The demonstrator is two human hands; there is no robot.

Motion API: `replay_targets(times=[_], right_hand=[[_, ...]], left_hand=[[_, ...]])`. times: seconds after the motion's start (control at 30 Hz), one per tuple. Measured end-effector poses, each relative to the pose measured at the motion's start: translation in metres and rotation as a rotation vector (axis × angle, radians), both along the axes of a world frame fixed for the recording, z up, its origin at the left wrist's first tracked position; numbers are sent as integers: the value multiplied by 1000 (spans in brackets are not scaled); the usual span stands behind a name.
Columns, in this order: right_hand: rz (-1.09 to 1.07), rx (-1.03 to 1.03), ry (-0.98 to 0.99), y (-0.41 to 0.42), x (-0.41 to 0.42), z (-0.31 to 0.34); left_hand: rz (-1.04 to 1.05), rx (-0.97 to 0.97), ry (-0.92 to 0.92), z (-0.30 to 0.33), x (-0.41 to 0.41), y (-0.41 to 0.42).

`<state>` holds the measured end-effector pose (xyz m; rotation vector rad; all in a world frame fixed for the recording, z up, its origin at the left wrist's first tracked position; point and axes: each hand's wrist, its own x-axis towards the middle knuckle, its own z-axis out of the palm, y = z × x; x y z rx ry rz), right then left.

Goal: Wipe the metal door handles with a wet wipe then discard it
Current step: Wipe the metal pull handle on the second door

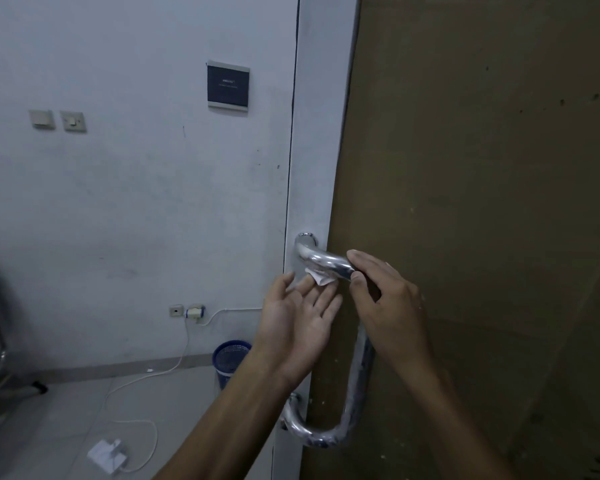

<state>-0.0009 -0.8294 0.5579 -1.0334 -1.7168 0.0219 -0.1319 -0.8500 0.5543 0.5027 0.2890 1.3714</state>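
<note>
At the upper bend of the metal door handle (323, 259), the wet wipe (321, 277) lay bunched against the underside of the tube. Left hand (298, 320) sat at 7 o'clock from that bend, palm up, fingers (321, 299) straight and slightly spread, their tips touching the wipe from below. Right hand (385, 299) sat at 4 o'clock from the bend, its fingers curled over the tube and its thumb under it; whether it also pinched the wipe could not be determined.

Progress assessment: wiping was under way at the top section only. The vertical run and lower bend of the handle remained to be covered, as did any second handle, which was not in view. Disposal was not yet done; a blue wastebasket (230, 358) stood on the floor (66, 410) at 8 o'clock from the hands.
</note>
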Motion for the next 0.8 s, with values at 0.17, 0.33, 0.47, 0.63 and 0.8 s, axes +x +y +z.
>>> replay_targets(times=[0.17, 0.33, 0.47, 0.63, 0.8], right_hand=[[68, -23, 31, 4, 7, 2], [95, -40, 18, 7, 9, 4], [187, -105, 46, 9, 13, 4], [424, -283, 196, 14, 27, 3], [473, -323, 234, 18, 32, 6]], left_hand=[[-46, 122, 156, -9, 25, -4], [131, 244, 465, -28, 41, 0], [282, 323, 764, -57, 62, -2], [575, 507, 1082, -81, 90, 1], [843, 523, 1125, -88, 113, 15]])
